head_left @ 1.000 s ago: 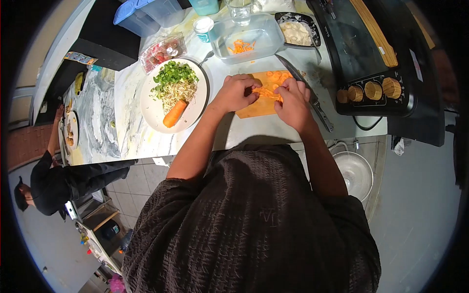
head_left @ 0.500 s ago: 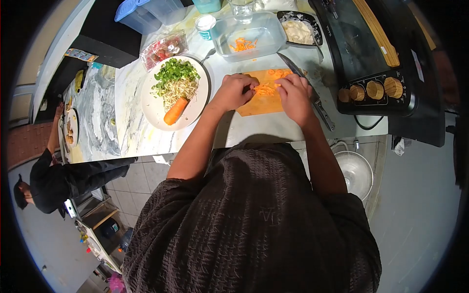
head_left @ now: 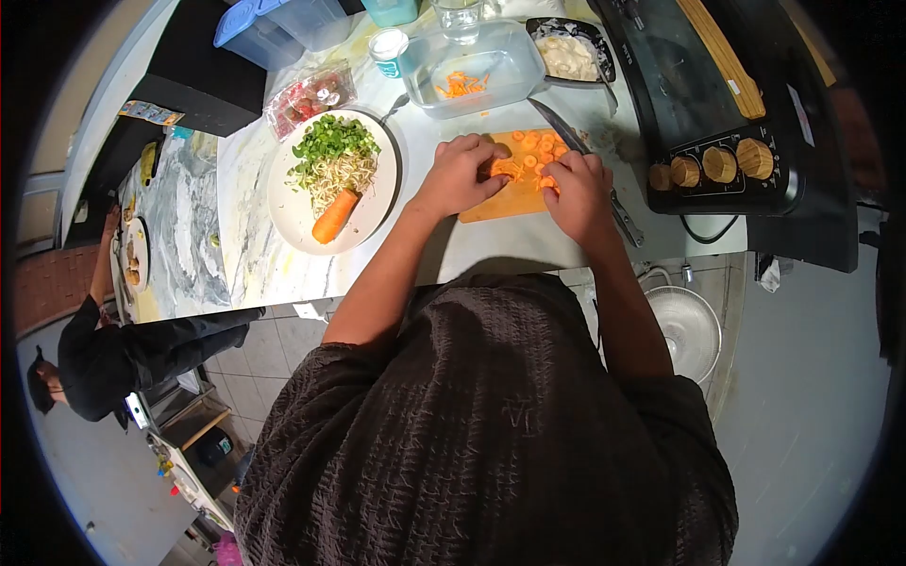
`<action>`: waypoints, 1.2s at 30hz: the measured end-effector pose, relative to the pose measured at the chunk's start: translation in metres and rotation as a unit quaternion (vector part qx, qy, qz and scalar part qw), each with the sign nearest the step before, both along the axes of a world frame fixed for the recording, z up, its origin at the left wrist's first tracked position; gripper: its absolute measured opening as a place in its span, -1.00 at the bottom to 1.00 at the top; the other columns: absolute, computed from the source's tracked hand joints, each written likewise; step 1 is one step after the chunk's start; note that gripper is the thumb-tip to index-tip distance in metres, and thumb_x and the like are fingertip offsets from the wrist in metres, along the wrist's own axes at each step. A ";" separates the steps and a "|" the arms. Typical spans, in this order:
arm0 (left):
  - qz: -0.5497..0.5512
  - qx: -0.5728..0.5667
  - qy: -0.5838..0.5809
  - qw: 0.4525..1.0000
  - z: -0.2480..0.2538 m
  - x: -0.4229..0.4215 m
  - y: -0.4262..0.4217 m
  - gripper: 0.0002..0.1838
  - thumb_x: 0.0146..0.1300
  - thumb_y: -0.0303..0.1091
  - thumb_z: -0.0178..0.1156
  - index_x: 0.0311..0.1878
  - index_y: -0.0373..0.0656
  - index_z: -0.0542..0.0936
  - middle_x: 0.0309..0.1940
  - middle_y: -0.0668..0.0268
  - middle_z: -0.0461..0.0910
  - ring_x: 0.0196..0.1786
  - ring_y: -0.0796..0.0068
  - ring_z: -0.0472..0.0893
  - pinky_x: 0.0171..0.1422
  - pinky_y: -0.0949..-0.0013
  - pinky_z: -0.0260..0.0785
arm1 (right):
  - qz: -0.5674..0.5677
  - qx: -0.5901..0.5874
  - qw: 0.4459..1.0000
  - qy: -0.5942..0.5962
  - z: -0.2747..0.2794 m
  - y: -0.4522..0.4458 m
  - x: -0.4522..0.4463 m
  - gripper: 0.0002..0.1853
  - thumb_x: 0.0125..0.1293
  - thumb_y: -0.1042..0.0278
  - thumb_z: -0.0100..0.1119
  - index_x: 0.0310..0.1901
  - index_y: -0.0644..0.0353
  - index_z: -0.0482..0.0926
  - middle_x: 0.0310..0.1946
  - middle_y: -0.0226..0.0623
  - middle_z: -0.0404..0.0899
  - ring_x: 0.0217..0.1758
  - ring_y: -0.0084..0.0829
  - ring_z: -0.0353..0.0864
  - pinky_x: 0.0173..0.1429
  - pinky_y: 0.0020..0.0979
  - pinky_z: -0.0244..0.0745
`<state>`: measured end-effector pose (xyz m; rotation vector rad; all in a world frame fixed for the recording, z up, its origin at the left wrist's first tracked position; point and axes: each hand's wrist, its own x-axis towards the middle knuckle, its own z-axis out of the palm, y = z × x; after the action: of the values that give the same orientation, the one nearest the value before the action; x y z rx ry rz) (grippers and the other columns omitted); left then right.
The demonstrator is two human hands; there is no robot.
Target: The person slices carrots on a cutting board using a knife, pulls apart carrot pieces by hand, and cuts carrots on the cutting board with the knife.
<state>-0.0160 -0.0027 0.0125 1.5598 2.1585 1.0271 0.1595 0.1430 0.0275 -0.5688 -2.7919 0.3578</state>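
Note:
An orange cutting board (head_left: 514,201) lies under both my hands, with cut carrot strips (head_left: 510,168) in the middle and round carrot slices (head_left: 540,144) towards its far side. From the left, my left hand (head_left: 461,177) has its fingers and thumb curled around some of the strips. Opposite it, my right hand (head_left: 579,193) is closed, fingertips on carrot pieces at the board's right; what lies inside its grip is partly hidden. A knife (head_left: 618,209) rests on the right, blade pointing away, partly covered by my right hand.
Left is a plate (head_left: 285,209) with chopped greens, sprouts and a carrot (head_left: 334,218). Behind the board stand a clear container (head_left: 514,90) with carrot strips, a white cup (head_left: 388,55) and a black dish (head_left: 604,71). A black oven (head_left: 788,193) borders the right. Another person (head_left: 104,373) is far left.
The strips between my hands are now more gathered by my left hand, and more round slices show behind. My right hand has shifted slightly right and down. The view has moved a little.

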 end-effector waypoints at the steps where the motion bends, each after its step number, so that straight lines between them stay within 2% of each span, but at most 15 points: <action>1: -0.002 0.000 0.000 1.000 -0.001 0.001 0.002 -0.71 0.09 -0.27 0.35 -0.08 0.00 0.64 -0.31 0.32 0.52 -0.08 0.23 0.52 0.07 0.20 0.20 | 0.003 0.006 1.000 0.002 -0.002 0.001 0.001 -0.72 0.00 0.35 0.40 -0.18 0.01 0.68 -0.09 -0.39 0.49 0.10 -0.25 0.38 0.23 -0.12 0.23; 7: -0.030 0.020 0.040 0.999 -0.007 0.011 0.012 -0.72 0.06 -0.20 0.41 -0.13 0.02 0.66 -0.28 0.34 0.52 -0.04 0.26 0.50 0.08 0.18 0.16 | 0.010 -0.017 0.999 0.048 0.002 0.000 0.007 -0.75 0.05 0.38 0.39 -0.18 0.06 0.68 -0.15 -0.39 0.50 0.05 -0.27 0.42 0.19 -0.15 0.25; 15: -0.017 -0.007 0.045 0.999 -0.008 0.033 0.026 -0.73 -0.01 -0.19 0.46 -0.22 0.00 0.67 -0.15 0.37 0.49 0.05 0.28 0.42 0.08 0.15 0.12 | 0.015 -0.034 0.999 0.038 -0.002 0.004 0.013 -0.75 0.07 0.42 0.38 -0.17 0.11 0.66 -0.12 -0.37 0.50 0.07 -0.28 0.42 0.18 -0.19 0.25; 19: -0.011 0.011 0.049 0.999 -0.011 0.038 0.030 -0.73 -0.02 -0.20 0.46 -0.23 -0.01 0.68 -0.16 0.37 0.49 0.05 0.28 0.42 0.07 0.14 0.11 | 0.040 -0.053 0.996 0.059 -0.006 0.010 0.016 -0.78 0.06 0.42 0.36 -0.20 0.08 0.66 -0.10 -0.35 0.48 0.07 -0.26 0.41 0.17 -0.13 0.25; 25: 0.017 -0.015 0.059 0.998 -0.014 0.041 0.032 -0.76 -0.01 -0.23 0.41 -0.23 0.01 0.69 -0.17 0.42 0.47 0.03 0.31 0.43 0.09 0.16 0.11 | 0.055 -0.067 0.995 0.046 -0.004 0.017 0.018 -0.79 0.10 0.40 0.34 -0.19 0.08 0.65 -0.09 -0.36 0.48 0.09 -0.26 0.39 0.18 -0.15 0.21; 33: 0.061 -0.013 0.060 0.996 -0.011 0.043 0.029 -0.88 -0.02 -0.25 0.39 -0.40 0.01 0.69 -0.23 0.41 0.46 0.01 0.31 0.43 0.06 0.18 0.13 | 0.099 -0.069 0.992 0.046 -0.006 0.024 0.011 -0.80 0.12 0.33 0.32 -0.19 0.08 0.65 -0.10 -0.34 0.48 0.09 -0.26 0.39 0.15 -0.17 0.21; 36: 0.083 -0.014 0.065 0.994 -0.010 0.044 0.025 -0.85 -0.03 -0.28 0.37 -0.34 -0.02 0.68 -0.21 0.38 0.48 0.02 0.28 0.43 0.08 0.16 0.15 | 0.118 -0.067 0.989 0.051 -0.005 0.022 0.006 -0.80 0.11 0.34 0.32 -0.20 0.09 0.66 -0.11 -0.33 0.48 0.09 -0.25 0.40 0.14 -0.17 0.21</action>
<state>0.0280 0.0219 0.0027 1.4931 2.4141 0.9640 0.1653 0.1652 0.0225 -0.2387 -2.7557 0.6079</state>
